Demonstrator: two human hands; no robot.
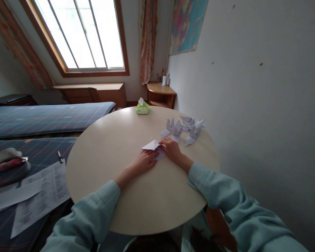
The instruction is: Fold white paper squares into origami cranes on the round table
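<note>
A partly folded sheet of white paper (151, 145) lies on the round table, with one flap raised. My left hand (143, 161) rests flat over its near left part, fingers stretched across the paper and pressing it down. At the paper's right side, my right hand (171, 148) pinches the edge between thumb and fingers. Part of the paper is hidden under both hands. Just beyond my right hand sit folded paper birds (170, 128), and more white folded paper figures (193, 130) are clustered to their right.
The cream round table (102, 150) carries a green tissue pack (142, 107) at its far edge. A white wall (252, 115) stands close on the right. Left of the table, a plaid mattress (42, 119) and printed sheets (43, 194) with a pen (60, 156) lie nearby.
</note>
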